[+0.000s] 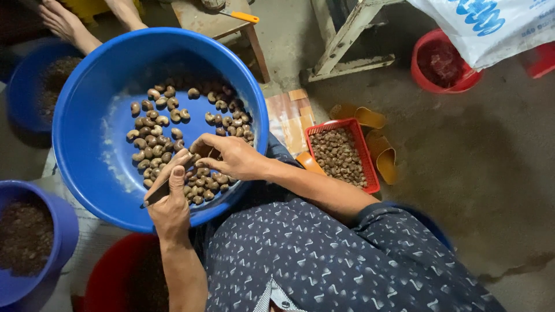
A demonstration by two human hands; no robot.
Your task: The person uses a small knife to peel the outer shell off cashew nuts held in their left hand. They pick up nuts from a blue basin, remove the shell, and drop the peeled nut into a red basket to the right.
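Over blue basin (87,144) of cashew nuts (173,138): left hand (170,202) fingers curled tight around small dark blade (157,193); right hand (231,156) fingertips pinching one nut (202,151). Red basket (342,153) of nuts alongside.

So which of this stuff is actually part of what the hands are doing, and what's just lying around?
In use:
- left hand, gripping a small dark tool
- right hand, among the nuts
- big blue basin

Lying about:
- red basket of nuts
- yellow sandals
- red bucket
- white sack
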